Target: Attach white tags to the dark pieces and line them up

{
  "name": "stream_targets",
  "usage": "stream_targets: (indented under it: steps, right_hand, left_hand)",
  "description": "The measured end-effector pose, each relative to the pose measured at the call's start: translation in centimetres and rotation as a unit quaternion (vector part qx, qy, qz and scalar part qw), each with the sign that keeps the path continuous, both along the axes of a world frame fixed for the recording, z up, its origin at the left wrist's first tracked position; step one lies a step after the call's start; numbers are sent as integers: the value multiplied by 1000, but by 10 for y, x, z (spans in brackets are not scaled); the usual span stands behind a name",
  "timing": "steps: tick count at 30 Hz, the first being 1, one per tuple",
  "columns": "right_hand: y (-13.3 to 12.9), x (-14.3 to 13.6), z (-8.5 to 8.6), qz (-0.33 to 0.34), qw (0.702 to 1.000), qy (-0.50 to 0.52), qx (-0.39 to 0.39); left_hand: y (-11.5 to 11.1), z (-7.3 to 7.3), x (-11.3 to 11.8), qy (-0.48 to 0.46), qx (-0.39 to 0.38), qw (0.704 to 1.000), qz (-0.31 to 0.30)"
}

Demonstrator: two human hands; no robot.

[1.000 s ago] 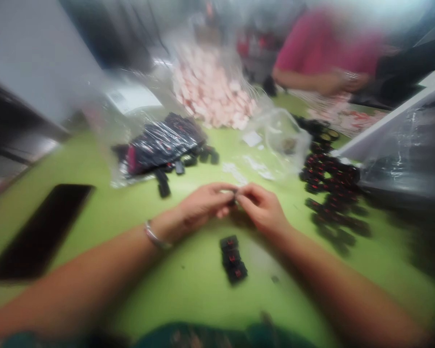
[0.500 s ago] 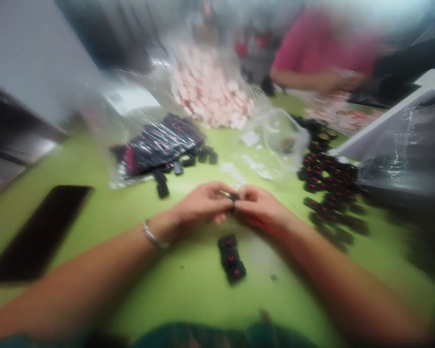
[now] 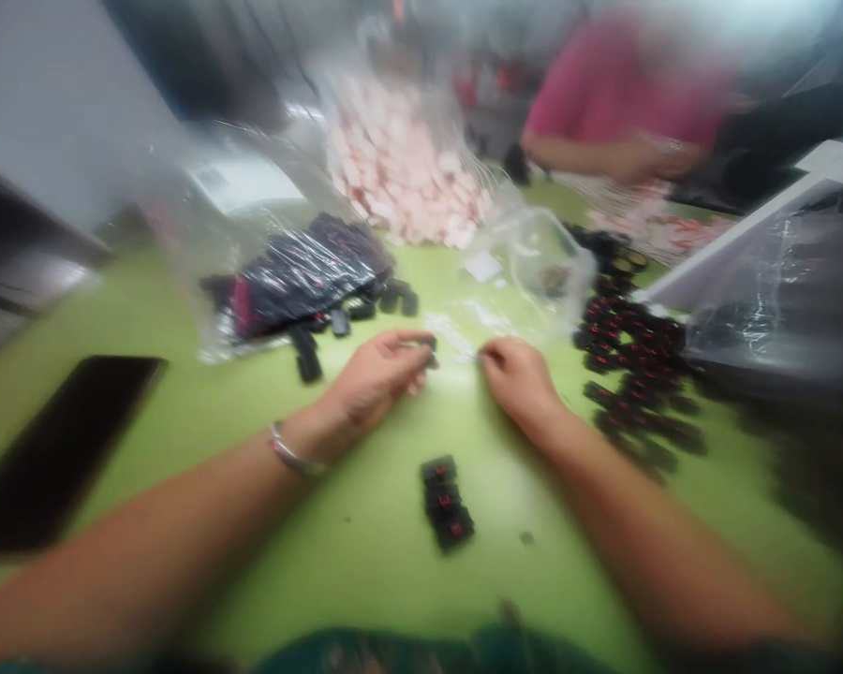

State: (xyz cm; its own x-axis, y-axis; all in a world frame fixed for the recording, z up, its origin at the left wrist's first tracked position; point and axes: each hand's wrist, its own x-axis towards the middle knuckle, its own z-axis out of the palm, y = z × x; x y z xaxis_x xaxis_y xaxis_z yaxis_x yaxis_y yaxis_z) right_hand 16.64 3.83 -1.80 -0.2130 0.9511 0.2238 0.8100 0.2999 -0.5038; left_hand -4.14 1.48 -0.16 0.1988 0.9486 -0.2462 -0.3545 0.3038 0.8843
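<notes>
Between the thumb and fingers of my left hand (image 3: 376, 379) is a small black plastic part (image 3: 430, 346), blurred at its edges. My right hand (image 3: 521, 379) is closed in a pinch beside small white pieces (image 3: 453, 337) on the green table (image 3: 365, 580); whatever its fingertips hold is too small to make out. In front of me, three black parts with red marks (image 3: 448, 502) lie in a short column. A larger heap of similar black and red parts (image 3: 628, 346) spreads out to the right of my right hand.
A clear bag of black parts (image 3: 309, 271) lies at the left, with loose ones at its mouth. Behind it stands a bag of pale pink pieces (image 3: 407, 173). A dark flat slab (image 3: 63, 449) rests far left. A person in a pink top (image 3: 618, 103) sits opposite. Grey plastic wrapping (image 3: 787, 271) is at the right.
My hands have come apart. The right hand has moved right and slightly away from me; the left hand has shifted a little left and up, keeping the black part.
</notes>
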Motion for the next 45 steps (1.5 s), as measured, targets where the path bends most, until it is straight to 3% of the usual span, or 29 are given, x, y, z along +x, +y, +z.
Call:
stream_targets:
  steps: [9,15,21,23,26,28,31,36,45]
  right_hand:
    - [0,-10,4,-19,995,-95,-28]
    - [0,-2,13,70,985,-144,-59]
    - [-10,-1,18,66,981,-176,-48]
    - [-13,-3,20,79,986,-139,-39]
    - [-20,-7,29,101,994,29,-23]
    - [-25,-12,36,99,983,153,-34]
    - [-32,-21,42,99,959,251,-86]
    - [-35,-27,34,98,937,310,-130]
    - [-40,-30,30,77,945,297,-112]
  left_hand:
    - [1,0,1,9,-3,1000,-16]
    - [0,0,0,22,-5,999,-27]
    - [-3,1,0,9,-13,997,-71]
    - [-4,1,0,1,-17,996,-90]
    - [-5,2,1,-11,-26,994,-107]
    - [-6,2,3,-17,-29,993,-115]
    - [-7,3,5,-27,-29,991,-128]
    - [-9,2,7,-30,-32,989,-143]
    - [-9,0,5,17,-4,991,-131]
